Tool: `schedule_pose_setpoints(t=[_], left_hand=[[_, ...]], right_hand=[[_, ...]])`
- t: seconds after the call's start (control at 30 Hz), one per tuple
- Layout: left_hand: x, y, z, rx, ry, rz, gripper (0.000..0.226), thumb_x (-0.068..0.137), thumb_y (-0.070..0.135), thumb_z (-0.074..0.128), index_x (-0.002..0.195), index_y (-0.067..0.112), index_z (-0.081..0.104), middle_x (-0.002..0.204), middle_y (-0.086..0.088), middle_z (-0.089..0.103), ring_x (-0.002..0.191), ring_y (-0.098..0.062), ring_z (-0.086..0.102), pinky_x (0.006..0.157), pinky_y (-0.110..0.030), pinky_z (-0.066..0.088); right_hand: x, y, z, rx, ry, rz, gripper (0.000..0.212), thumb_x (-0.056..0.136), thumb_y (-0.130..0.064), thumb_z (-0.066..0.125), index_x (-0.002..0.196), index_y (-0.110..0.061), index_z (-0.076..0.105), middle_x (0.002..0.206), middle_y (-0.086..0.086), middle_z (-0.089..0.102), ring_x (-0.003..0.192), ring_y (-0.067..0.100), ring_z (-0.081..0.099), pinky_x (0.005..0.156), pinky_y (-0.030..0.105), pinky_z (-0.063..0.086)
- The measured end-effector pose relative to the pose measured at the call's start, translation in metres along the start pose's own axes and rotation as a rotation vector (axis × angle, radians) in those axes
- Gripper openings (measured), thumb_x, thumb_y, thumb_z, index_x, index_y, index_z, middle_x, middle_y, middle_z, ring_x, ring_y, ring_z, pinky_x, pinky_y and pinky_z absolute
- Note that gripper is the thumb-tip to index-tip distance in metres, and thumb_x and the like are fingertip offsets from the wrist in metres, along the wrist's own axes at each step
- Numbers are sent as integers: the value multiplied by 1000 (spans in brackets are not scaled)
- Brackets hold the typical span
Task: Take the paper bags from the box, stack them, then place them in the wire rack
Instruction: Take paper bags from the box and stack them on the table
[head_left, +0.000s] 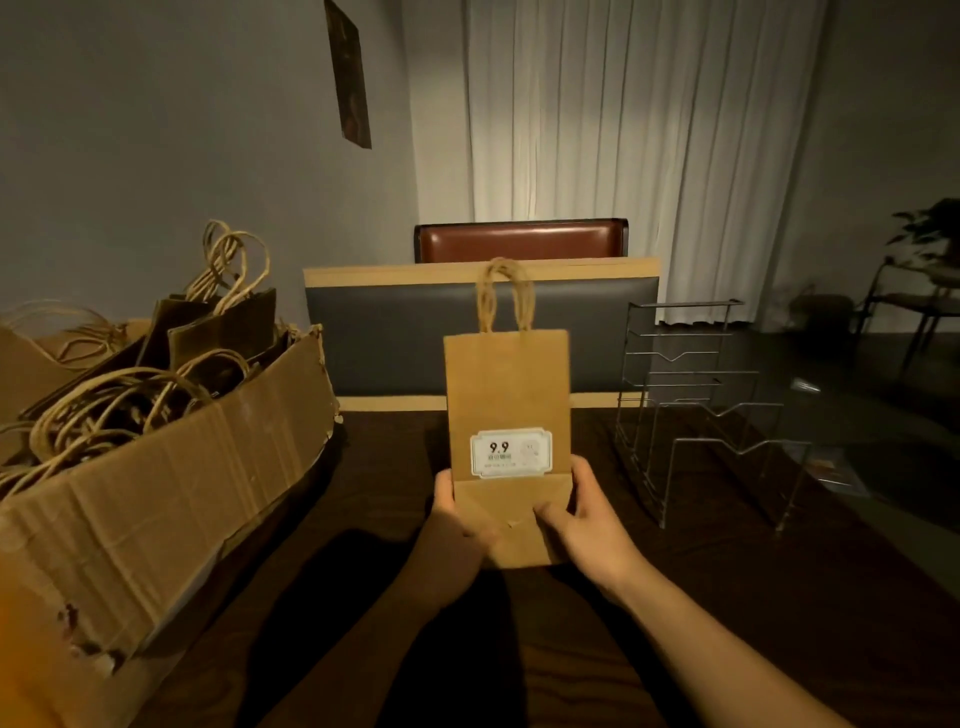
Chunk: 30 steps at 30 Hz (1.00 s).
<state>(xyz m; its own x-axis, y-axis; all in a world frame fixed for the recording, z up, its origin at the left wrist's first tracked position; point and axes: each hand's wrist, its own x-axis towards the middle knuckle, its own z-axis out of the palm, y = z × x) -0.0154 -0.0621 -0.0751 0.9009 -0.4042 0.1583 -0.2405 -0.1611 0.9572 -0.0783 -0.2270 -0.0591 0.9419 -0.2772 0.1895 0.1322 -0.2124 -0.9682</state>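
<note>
A flat brown paper bag (506, 395) with twisted rope handles and a white "9.9" label is held upright above the dark table, in the middle of the view. My left hand (457, 525) grips its lower left edge. My right hand (582, 519) grips its lower right corner, thumb across the folded bottom. A worn cardboard box (171, 493) on the left holds several more brown paper bags (218, 332) with tangled handles. An empty tiered wire rack (706, 415) stands on the table to the right of the bag.
The dark wooden table (753, 597) stretches under both arms. Behind it stands a grey padded bench back (384, 338) with a tan frame, and a brown chair back (519, 241) beyond. White curtains hang at the rear. A chair and a plant stand far right.
</note>
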Motion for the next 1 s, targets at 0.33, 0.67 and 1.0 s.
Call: schedule_pose_setpoints(t=[0.33,0.67,1.0], left_hand=[[75,10,62,556,-47,-20,53,91,11,63,141,22,48,153,-1,35,139,-17,37,114,-26,29],[114,-15,88,784,-134,29,34,95,18,53,125,31,62,150,3,42,137,-21,34,113,-36,25],[67,106,-21,951,86,332,69,97,30,50,155,15,17,164,-5,11,150,-19,9,122,-39,14]], right_hand=[[72,22,-38,-738,221,215,45,91,-9,62,132,-22,52,149,9,31,136,30,39,114,42,37],[95,51,-51,-1183,85,273,53,92,-24,60,142,-23,43,144,11,39,135,34,32,110,46,35],[89,-76,17,-976,22,-303,66,96,-23,53,155,-18,22,163,13,15,150,29,14,121,42,20]])
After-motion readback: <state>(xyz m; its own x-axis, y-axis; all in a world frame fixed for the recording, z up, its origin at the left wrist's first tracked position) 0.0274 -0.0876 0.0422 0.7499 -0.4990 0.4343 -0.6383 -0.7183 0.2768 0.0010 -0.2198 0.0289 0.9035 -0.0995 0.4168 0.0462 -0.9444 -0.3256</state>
